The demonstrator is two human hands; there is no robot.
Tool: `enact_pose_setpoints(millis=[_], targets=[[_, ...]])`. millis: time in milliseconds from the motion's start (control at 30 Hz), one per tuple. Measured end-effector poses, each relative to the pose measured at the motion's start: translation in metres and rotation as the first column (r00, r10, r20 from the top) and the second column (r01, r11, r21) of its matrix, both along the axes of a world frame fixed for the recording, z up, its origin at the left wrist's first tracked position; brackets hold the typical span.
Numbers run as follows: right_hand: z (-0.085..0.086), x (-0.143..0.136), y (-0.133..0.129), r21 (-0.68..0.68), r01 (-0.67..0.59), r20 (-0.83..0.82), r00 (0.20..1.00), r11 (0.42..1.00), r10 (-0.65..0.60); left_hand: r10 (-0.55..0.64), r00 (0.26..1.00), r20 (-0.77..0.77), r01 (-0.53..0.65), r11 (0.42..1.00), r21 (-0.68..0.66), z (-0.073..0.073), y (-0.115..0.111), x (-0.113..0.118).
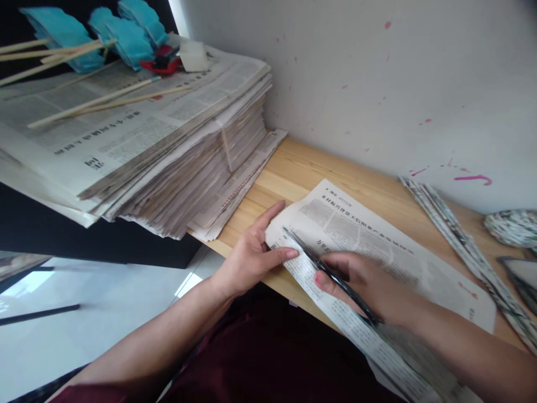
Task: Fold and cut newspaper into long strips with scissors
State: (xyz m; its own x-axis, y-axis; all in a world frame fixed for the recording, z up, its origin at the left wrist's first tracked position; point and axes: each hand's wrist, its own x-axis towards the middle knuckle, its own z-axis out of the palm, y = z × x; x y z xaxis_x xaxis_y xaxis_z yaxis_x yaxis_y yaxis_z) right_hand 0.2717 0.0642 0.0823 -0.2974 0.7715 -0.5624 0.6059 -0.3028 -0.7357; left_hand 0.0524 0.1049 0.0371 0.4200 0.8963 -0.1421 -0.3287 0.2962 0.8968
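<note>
A sheet of newspaper (369,235) lies slanted across the wooden table, its near part hanging over the edge toward my lap. My left hand (251,252) pinches the sheet's left end, thumb on top and fingers beneath. My right hand (361,280) is wrapped round black-handled scissors (335,275). Their blades point up and left, lying along the paper close to my left thumb. A long strip of newspaper (352,322) on the near side runs down past the scissors, parted from the main sheet along the lower stretch. My right hand hides part of the sheet and the handles.
At the left rises a thick tied stack of newspapers (201,162), topped by wooden sticks (92,103), blue bundles (126,39), a red item (161,64) and a white block (193,56). Rolled paper sticks (465,246) and a coiled paper piece (512,226) lie right, by the wall (369,89).
</note>
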Motion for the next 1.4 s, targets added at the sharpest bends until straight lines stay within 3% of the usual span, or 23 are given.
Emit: enact_pose_setpoints(millis=[400,633,1033,1233,1400], targets=[[-0.003,-0.008,0.013,0.007,-0.037,-0.008,0.999,0.999,0.037,0.005,1.000,0.016,-0.003,0.997,-0.079,0.001,0.000,-0.006],[0.005,-0.018,0.025,0.026,-0.063,0.028,0.998,0.998,0.062,-0.011,0.999,-0.051,0.007,0.997,-0.073,-0.003,0.001,-0.007],[0.009,-0.028,0.042,0.022,-0.085,-0.034,0.996,0.996,0.086,0.060,0.994,0.087,-0.045,0.986,-0.158,-0.004,0.007,-0.006],[0.002,-0.028,0.043,0.041,-0.079,-0.053,0.995,0.996,0.081,0.058,0.995,0.085,-0.042,0.983,-0.178,-0.005,0.009,-0.008],[-0.008,-0.028,0.047,0.064,-0.050,-0.097,0.994,0.997,0.056,0.060,0.998,0.008,-0.059,0.992,-0.111,-0.007,0.010,-0.011]])
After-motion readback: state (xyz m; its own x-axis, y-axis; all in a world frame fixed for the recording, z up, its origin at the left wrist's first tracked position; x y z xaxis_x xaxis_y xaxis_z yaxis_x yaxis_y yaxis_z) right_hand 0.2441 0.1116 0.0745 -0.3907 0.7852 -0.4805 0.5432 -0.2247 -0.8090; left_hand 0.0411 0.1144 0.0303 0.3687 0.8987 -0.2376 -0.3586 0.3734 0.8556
